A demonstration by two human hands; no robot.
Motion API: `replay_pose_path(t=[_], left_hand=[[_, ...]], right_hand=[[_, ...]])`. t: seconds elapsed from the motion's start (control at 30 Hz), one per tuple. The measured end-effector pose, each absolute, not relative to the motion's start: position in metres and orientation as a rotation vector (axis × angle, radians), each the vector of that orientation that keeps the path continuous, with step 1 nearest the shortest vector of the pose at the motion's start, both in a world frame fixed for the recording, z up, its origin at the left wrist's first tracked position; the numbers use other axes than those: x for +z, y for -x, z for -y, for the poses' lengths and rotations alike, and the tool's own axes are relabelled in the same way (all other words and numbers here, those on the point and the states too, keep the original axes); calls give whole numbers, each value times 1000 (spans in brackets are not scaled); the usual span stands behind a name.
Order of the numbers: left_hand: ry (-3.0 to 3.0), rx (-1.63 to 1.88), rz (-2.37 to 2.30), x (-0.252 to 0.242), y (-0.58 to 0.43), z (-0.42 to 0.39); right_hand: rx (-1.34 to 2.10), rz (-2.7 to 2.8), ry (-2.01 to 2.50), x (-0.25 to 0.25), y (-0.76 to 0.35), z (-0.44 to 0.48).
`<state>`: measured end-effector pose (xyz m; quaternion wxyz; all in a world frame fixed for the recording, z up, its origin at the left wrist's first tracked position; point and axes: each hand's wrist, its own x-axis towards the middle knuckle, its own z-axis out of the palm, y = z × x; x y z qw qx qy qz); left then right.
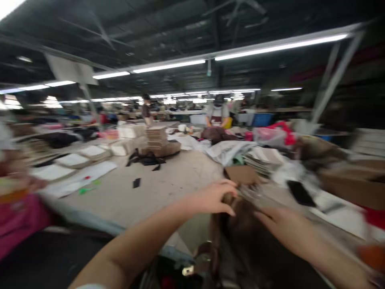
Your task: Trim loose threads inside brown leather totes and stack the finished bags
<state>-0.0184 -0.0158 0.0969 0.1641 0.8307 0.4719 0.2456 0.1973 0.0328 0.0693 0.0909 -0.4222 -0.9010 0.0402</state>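
Observation:
A dark brown bag, soft and blurred, hangs or lies in front of me at the table's near edge. Straps and shiny metal fittings show at its lower left. My left hand is closed on the bag's upper left corner, with brown material between thumb and fingers. On the bag's right side, my right hand grips the edge, its finger ends partly hidden and smeared. Just beyond the bag lies a flat brown piece.
A broad table carries stacked brown pieces, white stacks and black scraps. To the right are a phone and a cardboard box. A co-worker stands across; another person's arm is at far left.

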Motion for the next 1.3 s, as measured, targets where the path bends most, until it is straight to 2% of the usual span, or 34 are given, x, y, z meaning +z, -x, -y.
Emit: replay_pose_path(t=[0.13, 0.37, 0.63, 1.03, 1.3], left_hand=[[-2364, 705, -1367, 79, 26, -5], [-2451, 808, -1474, 79, -4, -14], [-2648, 676, -1736, 72, -16, -15], [-2779, 727, -1543, 71, -22, -19], [-2552, 691, -1544, 72, -23, -24]], right_hand=[[23, 2622, 1413, 74, -217, -26], [-9, 2545, 1436, 68, -219, -24], [-21, 2516, 1463, 63, -224, -28], [-7, 2523, 1456, 65, -224, -29], [75, 2497, 1454, 63, -223, -30]])
